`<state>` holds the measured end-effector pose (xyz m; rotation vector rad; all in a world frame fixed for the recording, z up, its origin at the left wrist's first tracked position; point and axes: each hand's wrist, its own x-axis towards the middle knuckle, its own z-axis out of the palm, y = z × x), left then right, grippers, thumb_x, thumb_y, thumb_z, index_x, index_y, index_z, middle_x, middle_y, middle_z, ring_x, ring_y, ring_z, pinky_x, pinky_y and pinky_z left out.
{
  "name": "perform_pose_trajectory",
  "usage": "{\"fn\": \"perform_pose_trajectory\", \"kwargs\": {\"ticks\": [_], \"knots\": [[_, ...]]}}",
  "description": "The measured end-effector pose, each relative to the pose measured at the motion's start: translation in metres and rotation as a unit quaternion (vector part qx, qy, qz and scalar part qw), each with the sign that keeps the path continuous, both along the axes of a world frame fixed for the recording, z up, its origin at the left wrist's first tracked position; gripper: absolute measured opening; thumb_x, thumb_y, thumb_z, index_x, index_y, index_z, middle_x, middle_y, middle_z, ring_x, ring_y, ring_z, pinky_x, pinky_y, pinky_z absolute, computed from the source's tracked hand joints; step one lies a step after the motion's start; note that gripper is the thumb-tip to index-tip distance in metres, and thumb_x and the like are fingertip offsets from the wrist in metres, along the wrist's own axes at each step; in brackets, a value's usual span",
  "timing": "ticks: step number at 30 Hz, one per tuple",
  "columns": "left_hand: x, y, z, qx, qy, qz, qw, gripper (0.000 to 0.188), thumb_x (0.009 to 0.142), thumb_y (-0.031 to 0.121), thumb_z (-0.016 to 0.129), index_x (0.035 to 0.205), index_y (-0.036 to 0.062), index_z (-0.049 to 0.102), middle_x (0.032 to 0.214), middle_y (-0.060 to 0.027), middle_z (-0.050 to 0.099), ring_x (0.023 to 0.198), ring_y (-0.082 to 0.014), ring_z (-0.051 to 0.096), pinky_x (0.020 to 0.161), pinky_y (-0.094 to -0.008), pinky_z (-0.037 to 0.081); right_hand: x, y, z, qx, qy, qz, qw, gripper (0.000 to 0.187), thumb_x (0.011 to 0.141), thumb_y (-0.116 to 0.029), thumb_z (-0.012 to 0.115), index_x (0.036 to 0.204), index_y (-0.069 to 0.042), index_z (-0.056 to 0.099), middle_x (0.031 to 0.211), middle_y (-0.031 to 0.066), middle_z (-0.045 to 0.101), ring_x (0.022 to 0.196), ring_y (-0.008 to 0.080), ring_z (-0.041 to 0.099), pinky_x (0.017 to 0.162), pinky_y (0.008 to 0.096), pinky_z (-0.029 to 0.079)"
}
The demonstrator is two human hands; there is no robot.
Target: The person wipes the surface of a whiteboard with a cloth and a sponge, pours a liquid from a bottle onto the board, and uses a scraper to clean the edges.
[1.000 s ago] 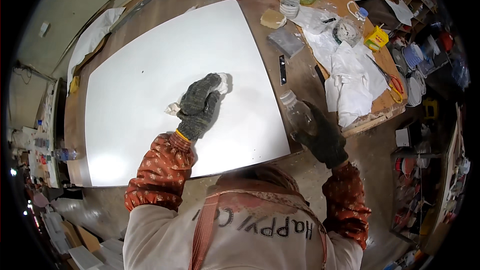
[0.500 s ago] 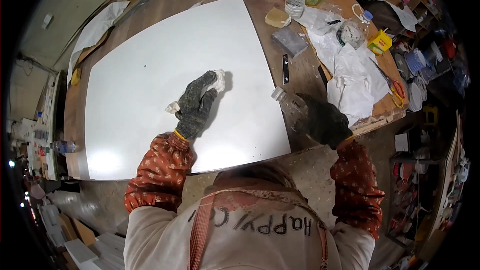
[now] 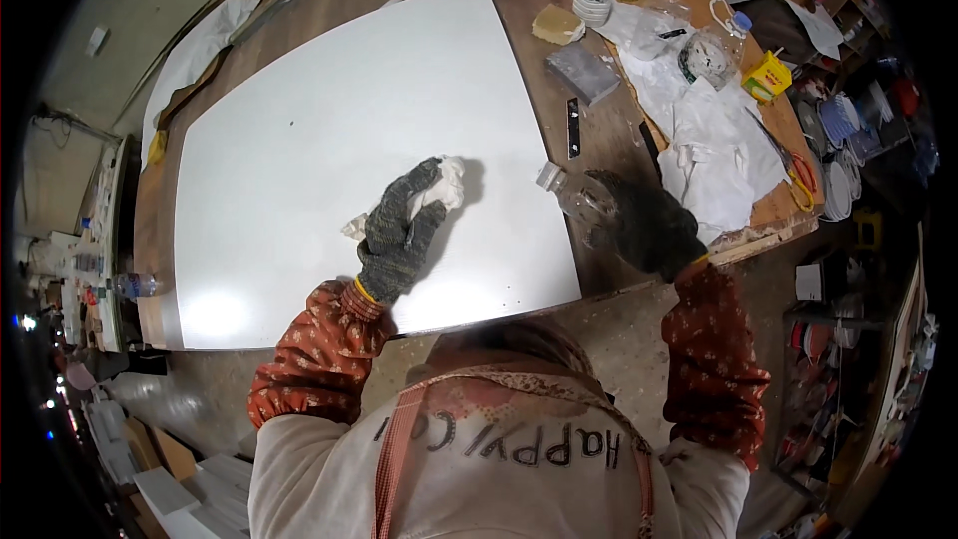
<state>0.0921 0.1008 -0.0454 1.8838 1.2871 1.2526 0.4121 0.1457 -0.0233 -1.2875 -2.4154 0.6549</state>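
Fingers curled round a cloth [image 3: 451, 185], the left hand [image 3: 397, 230] does best pressing evenly on the panel [image 3: 289, 200], while the right hand [image 3: 649, 227], fingers round a bottle [image 3: 579, 194], should grip lightly.

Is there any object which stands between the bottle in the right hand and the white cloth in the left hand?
Nothing visible stands between them: from the bottle in the right hand to the white cloth in the left hand, only the white board shows.
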Motion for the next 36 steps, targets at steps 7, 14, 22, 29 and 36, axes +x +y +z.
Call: {"fn": "perform_pose_trajectory", "kwargs": {"ticks": [7,14,22,29,36], "knots": [[0.032,0.019,0.002,0.149,0.186,-0.109,0.965,0.027,0.079,0.011,0.068,0.105,0.0074,0.061,0.111,-0.0095,0.061,0.099,-0.0255,0.060,0.088,-0.0386,0.050,-0.004,-0.023,-0.009,-0.092,0.208,-0.071,0.971,0.068,0.073,-0.026,0.075,0.130,-0.008,0.043,0.115,0.0179,0.058,0.102,0.0315,0.059,0.082,0.0386,0.050],[0.067,0.104,-0.011,0.215,0.193,-0.100,0.952,0.021,0.077,0.001,0.063,0.096,0.0089,0.065,0.106,-0.0076,0.065,0.102,-0.0261,0.060,0.086,-0.0358,0.049,0.011,-0.055,-0.009,-0.131,0.331,-0.212,0.910,0.070,0.071,-0.009,0.076,0.132,-0.005,0.042,0.120,0.0113,0.056,0.108,0.0205,0.054,0.089,0.0353,0.047],[0.072,0.086,0.000,0.250,0.287,-0.153,0.912,0.016,0.076,0.011,0.065,0.092,0.0098,0.065,0.098,-0.0091,0.065,0.092,-0.0267,0.061,0.082,-0.0381,0.049,0.032,-0.082,-0.008,-0.079,0.319,-0.257,0.909,0.069,0.072,-0.008,0.075,0.132,-0.004,0.042,0.121,0.0112,0.056,0.109,0.0202,0.053,0.091,0.0344,0.046],[0.056,0.155,0.007,0.072,0.302,0.031,0.950,0.015,0.082,0.022,0.059,0.090,0.0126,0.068,0.090,-0.0105,0.066,0.084,-0.0314,0.062,0.074,-0.0397,0.050,0.039,-0.098,0.007,-0.104,0.359,-0.290,0.881,0.074,0.069,-0.014,0.077,0.133,-0.002,0.041,0.119,0.0137,0.057,0.108,0.0216,0.054,0.091,0.0357,0.045],[0.074,0.107,0.012,0.183,0.265,-0.115,0.940,0.017,0.087,0.011,0.048,0.091,0.0014,0.062,0.093,-0.0135,0.065,0.088,-0.0273,0.063,0.075,-0.0368,0.051,0.049,-0.112,0.003,-0.093,0.377,-0.308,0.869,0.071,0.070,-0.012,0.075,0.132,-0.003,0.042,0.117,0.0140,0.058,0.107,0.0227,0.056,0.090,0.0366,0.045]]}}
